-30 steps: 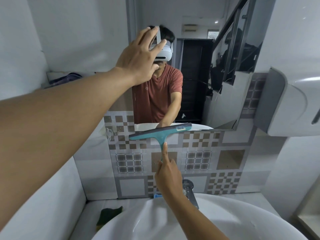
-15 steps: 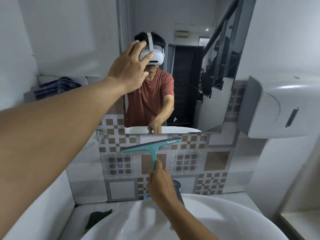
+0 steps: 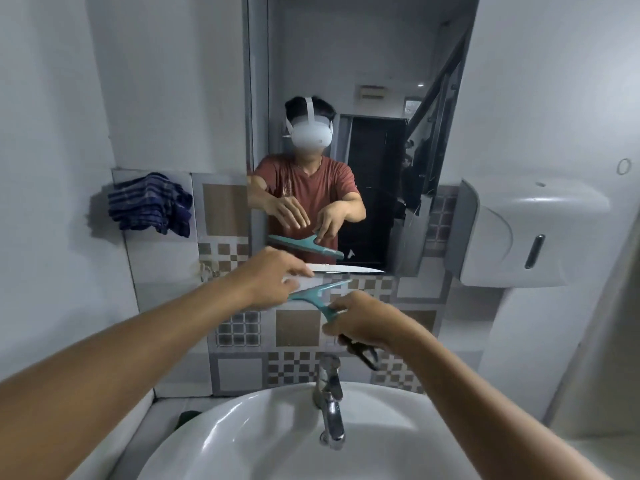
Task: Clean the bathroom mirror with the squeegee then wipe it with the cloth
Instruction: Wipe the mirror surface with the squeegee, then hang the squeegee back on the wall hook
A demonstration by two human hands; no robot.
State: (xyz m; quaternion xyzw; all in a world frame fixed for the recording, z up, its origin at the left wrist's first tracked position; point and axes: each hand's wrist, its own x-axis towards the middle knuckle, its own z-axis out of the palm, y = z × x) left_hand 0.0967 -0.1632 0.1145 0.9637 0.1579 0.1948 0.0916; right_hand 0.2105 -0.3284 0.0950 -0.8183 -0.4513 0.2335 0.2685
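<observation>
Both hands below mirror. Right hand grips squeegee handle; blade slants up-right. Left hand, fingers loosely spread, touching blade's left end.

- White counter under the tiled wall, carrying the white basin.
- Dark green item lying on it, left of the basin, partly hidden.

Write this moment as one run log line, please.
right hand: holds squeegee | left hand: at blade | squeegee: below mirror | cloth: hanging
</observation>
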